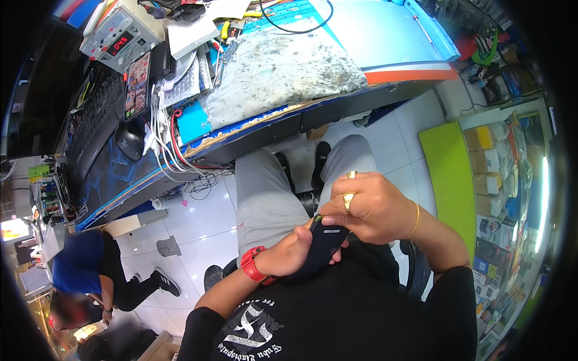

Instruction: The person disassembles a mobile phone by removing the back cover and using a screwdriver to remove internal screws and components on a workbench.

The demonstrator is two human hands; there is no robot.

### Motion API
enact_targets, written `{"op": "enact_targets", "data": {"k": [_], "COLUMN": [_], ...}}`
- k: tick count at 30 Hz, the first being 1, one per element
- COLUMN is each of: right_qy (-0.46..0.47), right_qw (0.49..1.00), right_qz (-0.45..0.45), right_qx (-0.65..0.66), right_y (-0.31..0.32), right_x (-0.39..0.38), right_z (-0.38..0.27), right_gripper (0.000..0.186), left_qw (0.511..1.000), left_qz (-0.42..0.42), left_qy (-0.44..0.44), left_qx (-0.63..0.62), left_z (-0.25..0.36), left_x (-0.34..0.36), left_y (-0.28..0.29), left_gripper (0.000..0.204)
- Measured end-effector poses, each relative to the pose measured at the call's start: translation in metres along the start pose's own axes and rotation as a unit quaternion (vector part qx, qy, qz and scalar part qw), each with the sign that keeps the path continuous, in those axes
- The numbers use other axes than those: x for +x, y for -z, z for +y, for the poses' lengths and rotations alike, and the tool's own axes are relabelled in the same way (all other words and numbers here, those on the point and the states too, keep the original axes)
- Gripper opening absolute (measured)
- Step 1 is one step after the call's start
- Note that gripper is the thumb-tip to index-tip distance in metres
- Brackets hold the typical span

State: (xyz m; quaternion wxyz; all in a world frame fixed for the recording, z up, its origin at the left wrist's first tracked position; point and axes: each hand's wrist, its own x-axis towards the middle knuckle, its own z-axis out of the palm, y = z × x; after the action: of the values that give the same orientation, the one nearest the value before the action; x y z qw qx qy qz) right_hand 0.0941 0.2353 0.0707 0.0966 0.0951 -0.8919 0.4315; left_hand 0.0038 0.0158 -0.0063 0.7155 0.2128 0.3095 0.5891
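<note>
Head view: a dark, flat, slab-like device (pixel 325 245) is found in front of the seated person's black shirt (pixel 355 307), above the lap and well apart from the table (pixel 409 76). Its lower end blends into the shirt, so the full outline cannot be made out; a small pale label (pixel 332 231) shows on its face, too small to read.

Left hand (pixel 288 255): grip clamped around the device, thumb along the near-left side, fingertips emerging at the right edge; the remaining fingers are hidden behind it. A red watch (pixel 255 265) sits on that wrist.

Right hand (pixel 374 207): thumb and forefinger drawn together at the device's upper end, beside a yellow-green sliver (pixel 318 219). Contact point obscured — whether this grip clamps the edge or merely presses on it cannot be told. Gold rings (pixel 348 200) noted.

On the table: a stained grey mat (pixel 289 66), a lit smartphone (pixel 138 87), a mouse (pixel 129 141) and a power supply (pixel 123 42), the latter cut by the upper rim. Cables (pixel 167 132) tangle over the edge; individual runs cannot be followed. At far left, a monitor (pixel 42 84) fades into the fisheye border — as does the display case (pixel 503 198) at right. A co-worker (pixel 78 259) bends low at lower left, head area blurred.
</note>
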Motion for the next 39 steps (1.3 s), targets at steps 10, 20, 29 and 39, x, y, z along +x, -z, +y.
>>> {"op": "enact_targets", "data": {"k": [10, 20, 29, 39], "right_qy": [0.01, -0.306, -0.394, -0.255], "right_qw": [0.988, 0.934, 0.876, 0.941], "right_qz": [-0.141, -0.041, 0.083, 0.141], "right_qx": [0.057, 0.178, 0.265, 0.17], "right_y": [0.016, -0.026, -0.08, -0.088], "right_x": [0.015, -0.069, -0.089, -0.049], "right_z": [0.021, 0.014, -0.018, -0.022], "right_gripper": [0.011, 0.014, 0.011, 0.009], "left_qw": [0.993, 0.97, 0.962, 0.956], "left_qz": [-0.04, 0.233, 0.233, 0.136], "left_qy": [0.111, -0.049, 0.0, 0.052], "left_qx": [-0.001, -0.041, 0.14, 0.254], "left_z": [-0.002, 0.002, 0.043, 0.047], "left_x": [0.006, -0.058, -0.039, -0.022], "left_y": [0.014, 0.04, 0.056, 0.043], "left_gripper": [0.102, 0.045, 0.04, 0.041]}}
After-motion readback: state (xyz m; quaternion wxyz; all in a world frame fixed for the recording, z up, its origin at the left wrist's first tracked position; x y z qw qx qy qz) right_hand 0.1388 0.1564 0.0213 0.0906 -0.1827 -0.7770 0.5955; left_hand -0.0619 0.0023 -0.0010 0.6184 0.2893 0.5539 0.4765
